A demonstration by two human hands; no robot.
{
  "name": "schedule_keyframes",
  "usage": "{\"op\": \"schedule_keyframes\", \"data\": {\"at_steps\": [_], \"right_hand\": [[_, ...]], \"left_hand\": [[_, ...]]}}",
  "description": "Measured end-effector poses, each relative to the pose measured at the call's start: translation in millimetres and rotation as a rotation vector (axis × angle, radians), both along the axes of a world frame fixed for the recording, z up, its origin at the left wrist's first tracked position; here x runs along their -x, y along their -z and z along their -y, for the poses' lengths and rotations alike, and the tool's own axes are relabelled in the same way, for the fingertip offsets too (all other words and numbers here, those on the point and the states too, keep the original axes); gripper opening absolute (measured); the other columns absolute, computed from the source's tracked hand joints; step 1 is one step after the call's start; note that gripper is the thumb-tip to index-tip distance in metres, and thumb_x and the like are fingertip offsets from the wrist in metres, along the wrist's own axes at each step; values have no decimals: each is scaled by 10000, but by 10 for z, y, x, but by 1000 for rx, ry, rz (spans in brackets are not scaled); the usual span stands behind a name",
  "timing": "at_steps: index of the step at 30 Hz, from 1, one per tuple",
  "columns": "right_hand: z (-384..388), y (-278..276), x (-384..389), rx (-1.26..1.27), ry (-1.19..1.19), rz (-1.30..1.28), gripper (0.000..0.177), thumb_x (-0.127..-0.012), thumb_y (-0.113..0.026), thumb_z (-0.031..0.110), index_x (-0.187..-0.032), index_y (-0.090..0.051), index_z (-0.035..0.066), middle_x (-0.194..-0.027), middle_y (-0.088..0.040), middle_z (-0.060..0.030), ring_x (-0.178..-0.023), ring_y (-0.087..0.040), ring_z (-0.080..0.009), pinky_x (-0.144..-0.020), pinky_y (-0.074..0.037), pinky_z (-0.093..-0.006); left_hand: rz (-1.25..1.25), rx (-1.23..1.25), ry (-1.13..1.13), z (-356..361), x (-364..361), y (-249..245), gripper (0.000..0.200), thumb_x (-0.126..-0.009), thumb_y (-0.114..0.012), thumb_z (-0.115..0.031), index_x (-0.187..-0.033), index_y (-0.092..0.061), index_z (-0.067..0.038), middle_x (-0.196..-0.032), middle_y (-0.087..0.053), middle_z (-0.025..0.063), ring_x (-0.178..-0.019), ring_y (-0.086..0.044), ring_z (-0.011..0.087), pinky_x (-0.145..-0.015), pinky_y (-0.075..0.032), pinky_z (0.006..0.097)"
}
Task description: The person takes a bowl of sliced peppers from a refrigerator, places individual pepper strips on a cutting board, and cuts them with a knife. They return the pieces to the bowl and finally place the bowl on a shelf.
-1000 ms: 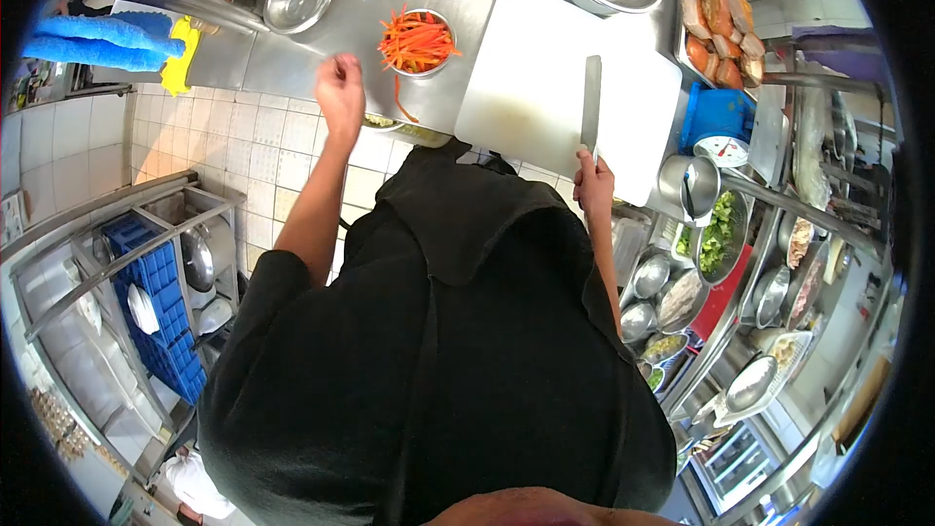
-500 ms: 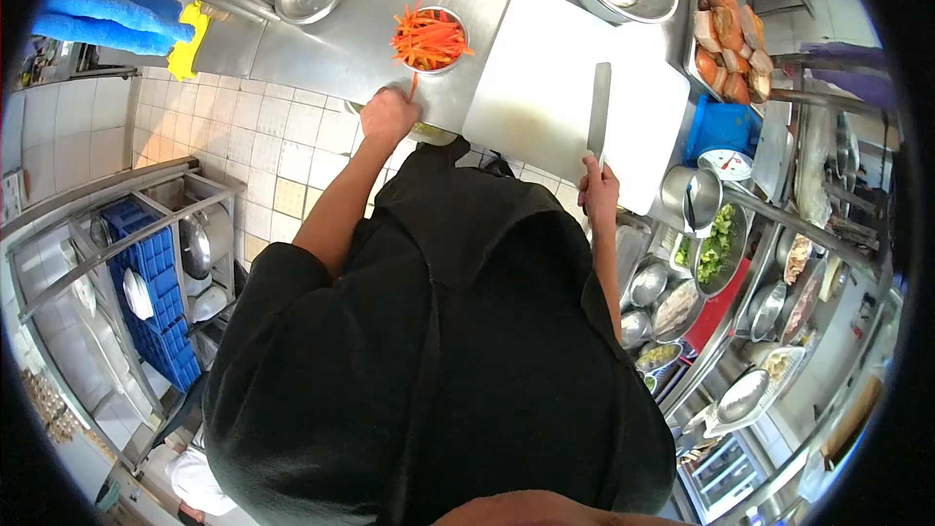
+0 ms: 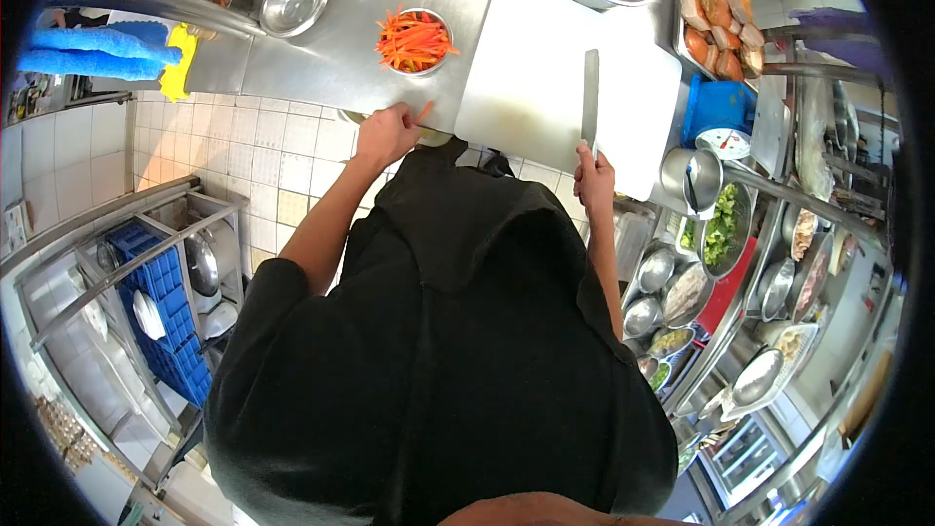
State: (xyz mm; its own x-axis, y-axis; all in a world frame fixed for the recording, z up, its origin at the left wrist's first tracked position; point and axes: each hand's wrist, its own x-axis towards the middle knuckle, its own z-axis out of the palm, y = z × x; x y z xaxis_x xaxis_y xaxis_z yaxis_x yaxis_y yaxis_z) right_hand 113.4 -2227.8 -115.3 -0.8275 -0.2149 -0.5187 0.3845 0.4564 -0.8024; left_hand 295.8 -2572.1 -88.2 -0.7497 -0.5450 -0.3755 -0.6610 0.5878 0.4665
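Gripping the knife, its blade flat on the white cutting board, the right hand sits at the board's near edge; the left hand, just left of the board, pinches 1 carrot strip.

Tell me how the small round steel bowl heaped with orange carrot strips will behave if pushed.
The small round steel bowl probably slides easily on the smooth steel counter. The orange carrot strips heap above the rim and overhang it, so some would likely spill. It looks light, so a high push may tip it.
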Motion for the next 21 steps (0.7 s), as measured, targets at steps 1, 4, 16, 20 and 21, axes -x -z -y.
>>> {"op": "schedule_keyframes", "data": {"at_steps": [1,4,16,20,21], "right_hand": [[1,7,-10,6,-5,-8,369,-967,-642,408,-950,-659,40,-549,-499,-14,-373,-452,-98,-345,-310,-263],[33,-17,-27,18,14,-6,377,-962,-650,415,-924,-645,40,-547,-497,-11,-368,-449,-100,-341,-305,-264],[37,-100,-22,42,46,-18,353,-984,-637,351,-849,-601,27,-573,-490,-15,-422,-457,-97,-393,-386,-277],[149,-93,-130,132,74,-35,353,-1000,-617,352,-870,-617,23,-582,-496,-13,-428,-453,-86,-391,-380,-268],[199,-109,-172,171,80,-17,355,-1004,-612,353,-877,-620,22,-583,-498,-13,-428,-452,-84,-390,-378,-265]], "left_hand": [[-86,-36,13,-29,7,25,182,-798,-662,-211,-887,-712,-62,-855,-715,191,-828,-699,382,-773,-557,465],[-334,-131,78,-190,196,58,137,-815,-669,-163,-878,-699,-44,-808,-713,170,-784,-702,360,-737,-561,447],[-382,-110,183,-251,628,347,242,-847,-728,-248,-961,-740,-35,-936,-719,170,-819,-697,298,-747,-545,393],[-278,-146,197,-343,454,300,267,-829,-759,-287,-918,-732,-36,-876,-709,144,-794,-694,282,-719,-547,392],[-255,-139,220,-399,459,289,275,-825,-767,-297,-907,-730,-36,-866,-707,139,-791,-693,279,-714,-547,392]]}}
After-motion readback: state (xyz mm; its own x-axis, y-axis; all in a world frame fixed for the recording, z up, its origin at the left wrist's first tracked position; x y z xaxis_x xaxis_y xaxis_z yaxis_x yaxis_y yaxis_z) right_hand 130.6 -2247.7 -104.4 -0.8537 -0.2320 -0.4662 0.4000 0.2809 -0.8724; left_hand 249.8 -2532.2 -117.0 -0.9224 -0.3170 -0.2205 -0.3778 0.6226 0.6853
